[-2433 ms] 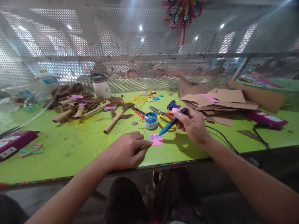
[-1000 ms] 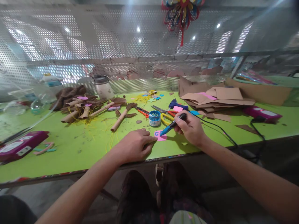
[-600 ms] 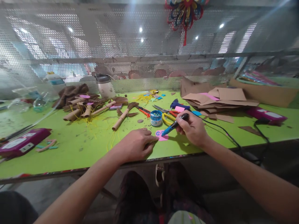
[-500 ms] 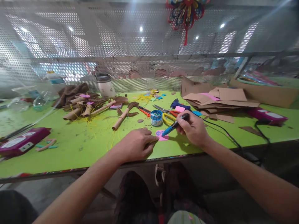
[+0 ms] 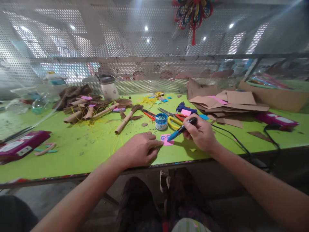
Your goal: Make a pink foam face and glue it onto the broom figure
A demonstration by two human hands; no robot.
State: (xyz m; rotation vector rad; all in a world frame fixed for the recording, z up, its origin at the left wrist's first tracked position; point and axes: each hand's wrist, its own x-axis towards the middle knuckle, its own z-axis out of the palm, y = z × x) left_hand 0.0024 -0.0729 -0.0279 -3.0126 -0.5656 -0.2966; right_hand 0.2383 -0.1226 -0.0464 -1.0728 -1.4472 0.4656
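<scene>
A blue marker [image 5: 180, 130] with a black end is gripped in my right hand [image 5: 201, 132]. Its tip touches a small pink paper piece [image 5: 166, 141] that bears blue swirl marks. My left hand [image 5: 142, 146] rests on the table to the left of this piece. Its index finger is stretched out onto the paper's left edge, the thumb lies apart below, and the other fingers are bent. Just behind the paper stands a blue-labelled jar [image 5: 161, 121]. Yellow-handled scissors [image 5: 175, 122] lie between the jar and my right hand.
Brown paper rolls [image 5: 73, 116] with yellow threads lie left, beside a single paper roll [image 5: 124, 124]. Stacked brown paper [image 5: 229, 101] and a cardboard box [image 5: 272, 96] occupy the right. A black cable [image 5: 231, 140] crosses the table. Purple power strips [image 5: 24, 146] sit at both sides.
The camera view has shifted slightly. Both hands keep nearly the same place, with the marker tip still on the pink paper.
</scene>
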